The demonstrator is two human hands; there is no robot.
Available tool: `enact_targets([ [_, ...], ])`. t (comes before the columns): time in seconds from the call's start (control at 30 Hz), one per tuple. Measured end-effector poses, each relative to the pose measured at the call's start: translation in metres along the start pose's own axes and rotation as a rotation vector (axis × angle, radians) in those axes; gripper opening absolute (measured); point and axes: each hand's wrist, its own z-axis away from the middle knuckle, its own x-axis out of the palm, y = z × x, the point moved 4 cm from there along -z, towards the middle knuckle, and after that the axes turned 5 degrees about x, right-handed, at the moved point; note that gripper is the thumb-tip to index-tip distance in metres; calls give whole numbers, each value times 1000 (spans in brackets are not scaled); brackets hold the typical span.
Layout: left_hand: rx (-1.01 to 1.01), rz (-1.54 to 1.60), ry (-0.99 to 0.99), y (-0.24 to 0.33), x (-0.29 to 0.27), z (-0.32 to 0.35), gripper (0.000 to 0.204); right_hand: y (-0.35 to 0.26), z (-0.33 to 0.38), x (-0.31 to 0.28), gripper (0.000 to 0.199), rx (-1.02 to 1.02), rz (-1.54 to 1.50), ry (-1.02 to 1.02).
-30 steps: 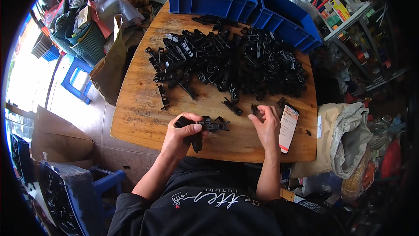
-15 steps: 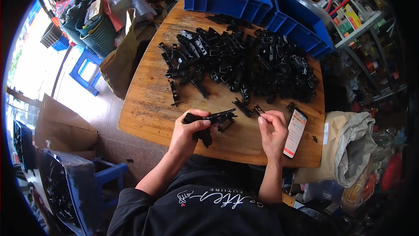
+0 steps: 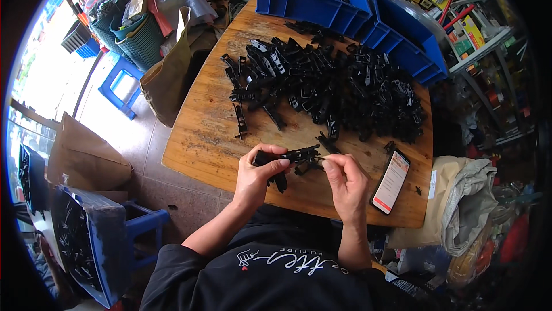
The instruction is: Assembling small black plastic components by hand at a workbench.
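Note:
My left hand (image 3: 256, 177) is closed around several long black plastic parts (image 3: 300, 154), thumb on top, above the near edge of the wooden table (image 3: 201, 138). They stick out to the right of its fingers and also hang below them. My right hand (image 3: 349, 191) pinches something between thumb and forefinger, right at the tip of those parts. Little of that small piece shows behind the fingertips. Beyond both hands lies a big heap of similar black plastic parts (image 3: 333, 81), and a few loose ones lie on its near side.
A lit phone (image 3: 391, 181) lies right of my right hand. Two blue bins (image 3: 313, 3) stand along the table's far edge. Paper sacks (image 3: 454, 196) flank the table. At lower left, a blue crate (image 3: 98, 242) holds black parts beside a blue stool (image 3: 146, 224).
My right hand has moved left with the small black clip-like piece, bringing it against the parts in my left hand. The whole view has shifted slightly.

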Motion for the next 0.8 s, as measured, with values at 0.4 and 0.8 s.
enact_targets([
  [0.4, -112, 79, -82, -7, 7, 7, 23, 3, -5, 16, 24, 32, 143, -10],
  [0.8, 22, 129, -23, 14, -17, -10, 27, 31, 9, 19, 17, -191, 351, -290],
])
